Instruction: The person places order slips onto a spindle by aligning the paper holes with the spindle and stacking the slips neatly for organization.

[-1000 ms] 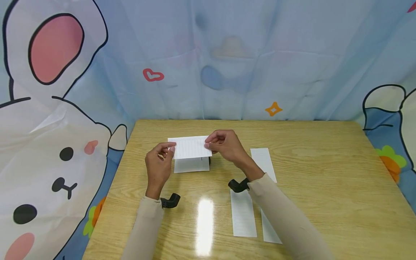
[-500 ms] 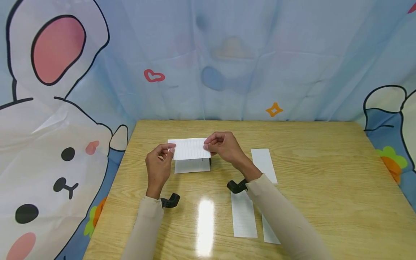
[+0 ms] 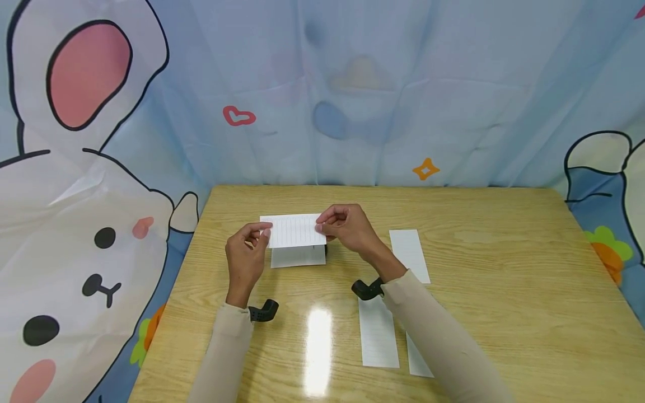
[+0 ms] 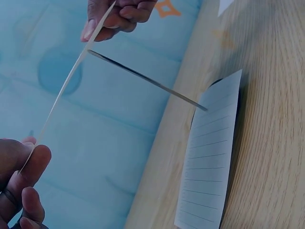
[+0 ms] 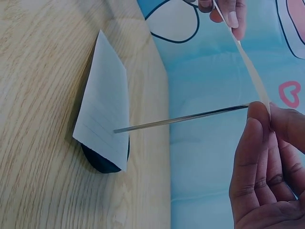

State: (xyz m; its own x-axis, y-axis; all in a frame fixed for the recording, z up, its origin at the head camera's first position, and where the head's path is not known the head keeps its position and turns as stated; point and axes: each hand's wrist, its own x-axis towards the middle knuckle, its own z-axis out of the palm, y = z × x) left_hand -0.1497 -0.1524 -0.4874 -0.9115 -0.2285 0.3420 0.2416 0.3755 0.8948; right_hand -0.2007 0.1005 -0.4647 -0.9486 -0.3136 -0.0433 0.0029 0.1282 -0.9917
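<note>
My left hand (image 3: 245, 257) and my right hand (image 3: 353, 226) pinch opposite ends of a lined paper slip (image 3: 294, 230), held level above the table. Below it stands a thin metal spike (image 4: 147, 78) on a dark rounded base (image 5: 102, 162). Another lined slip (image 4: 209, 152) is pierced by the spike and lies low over the base. The spike's tip meets or nearly meets the underside of the held slip, close to my right fingers. From above, no point shows through the held slip.
To the right on the wooden table (image 3: 504, 280) lie more slips: a far slip (image 3: 407, 252), a near slip (image 3: 379, 336) and one partly under my right sleeve (image 3: 418, 358). A printed curtain (image 3: 373, 129) hangs behind the table edge.
My right hand and its end of the held slip have shifted slightly left and down. Both hands keep their pinch, and in the last half second they barely move.
</note>
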